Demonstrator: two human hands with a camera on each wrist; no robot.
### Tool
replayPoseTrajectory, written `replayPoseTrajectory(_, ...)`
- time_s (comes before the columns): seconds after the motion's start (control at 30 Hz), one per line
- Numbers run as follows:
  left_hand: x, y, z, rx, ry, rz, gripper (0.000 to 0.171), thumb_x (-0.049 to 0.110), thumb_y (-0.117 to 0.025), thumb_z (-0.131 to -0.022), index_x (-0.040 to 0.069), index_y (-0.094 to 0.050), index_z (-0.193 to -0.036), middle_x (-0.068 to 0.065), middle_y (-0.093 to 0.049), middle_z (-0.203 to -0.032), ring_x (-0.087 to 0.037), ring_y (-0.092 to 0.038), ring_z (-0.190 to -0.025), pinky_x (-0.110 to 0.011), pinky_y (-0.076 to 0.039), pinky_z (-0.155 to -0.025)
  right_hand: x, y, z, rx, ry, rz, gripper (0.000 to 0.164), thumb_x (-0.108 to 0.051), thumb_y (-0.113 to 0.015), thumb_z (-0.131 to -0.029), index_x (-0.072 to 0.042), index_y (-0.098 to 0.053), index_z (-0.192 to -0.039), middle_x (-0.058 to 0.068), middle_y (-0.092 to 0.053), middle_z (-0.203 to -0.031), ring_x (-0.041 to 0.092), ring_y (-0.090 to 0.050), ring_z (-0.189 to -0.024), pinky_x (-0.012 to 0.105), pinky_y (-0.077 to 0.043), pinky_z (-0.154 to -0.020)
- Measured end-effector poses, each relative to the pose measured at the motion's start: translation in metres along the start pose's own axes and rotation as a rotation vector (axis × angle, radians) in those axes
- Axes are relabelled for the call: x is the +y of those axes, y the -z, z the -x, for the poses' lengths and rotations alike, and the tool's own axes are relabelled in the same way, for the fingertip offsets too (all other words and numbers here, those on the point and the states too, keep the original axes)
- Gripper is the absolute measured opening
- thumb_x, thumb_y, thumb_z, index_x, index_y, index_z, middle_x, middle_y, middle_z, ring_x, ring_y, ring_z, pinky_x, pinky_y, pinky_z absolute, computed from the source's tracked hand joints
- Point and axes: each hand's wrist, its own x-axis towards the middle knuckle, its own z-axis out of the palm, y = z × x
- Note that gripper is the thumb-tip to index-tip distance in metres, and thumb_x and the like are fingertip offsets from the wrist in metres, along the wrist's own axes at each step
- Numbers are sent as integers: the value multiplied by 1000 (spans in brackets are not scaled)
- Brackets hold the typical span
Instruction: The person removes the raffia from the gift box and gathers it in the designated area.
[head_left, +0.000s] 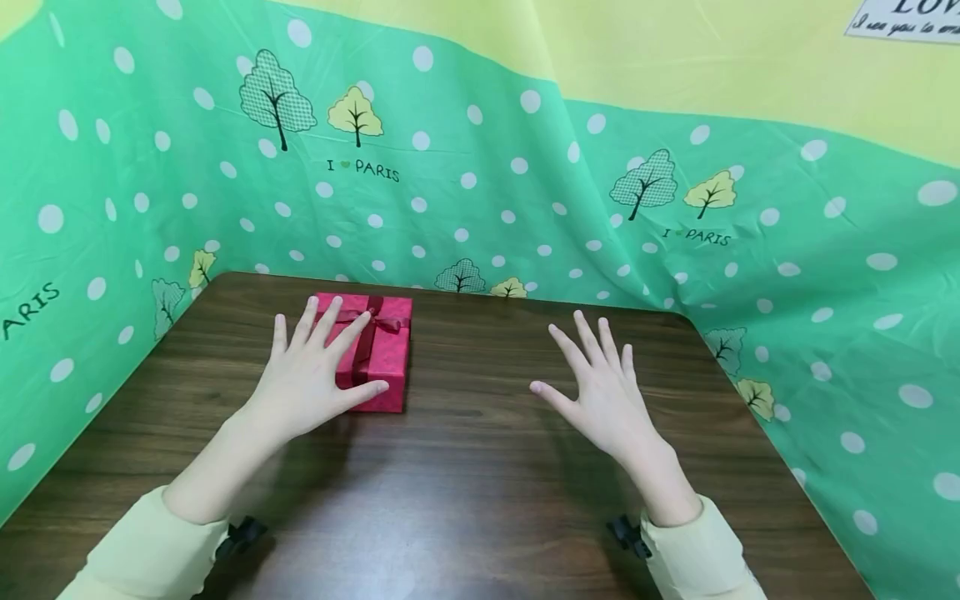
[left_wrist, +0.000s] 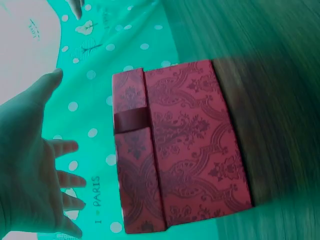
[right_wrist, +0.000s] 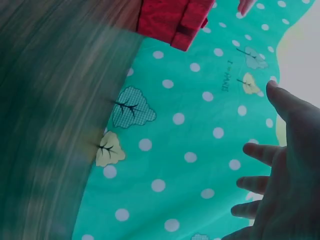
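Observation:
A red gift box (head_left: 390, 367) with a dark red ribbon and bow on its lid stands at the back left of the wooden table. My left hand (head_left: 303, 379), fingers spread, hovers over the box's near left side and overlaps it in the head view. In the left wrist view, the patterned side of the gift box (left_wrist: 195, 140) and its lid edge show apart from the fingers. My right hand (head_left: 603, 396) hangs above the table on the right, fingers spread and holding nothing. The right wrist view shows a corner of the gift box (right_wrist: 165, 20) far from that hand.
The dark wooden table (head_left: 465, 475) has rounded far corners. A green and yellow cloth (head_left: 495, 192) with white dots and printed trees hangs behind it and along both sides. Each sleeve cuff carries a small black wrist device (head_left: 243, 533).

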Motion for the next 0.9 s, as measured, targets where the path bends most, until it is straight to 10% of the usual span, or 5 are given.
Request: replayPoseTrajectory(0.9, -50, 6, 9, 71, 3, 107, 93, 64, -63, -77, 26, -21, -152, -17, -15, -156, -37, 0, -145, -63, 5, -110, -59, -18, -38, 31, 92, -281, 79, -62, -54, -85, -40, -14, -150, -9, -1, -158, 20, -1, -146, 62, -28, -105)
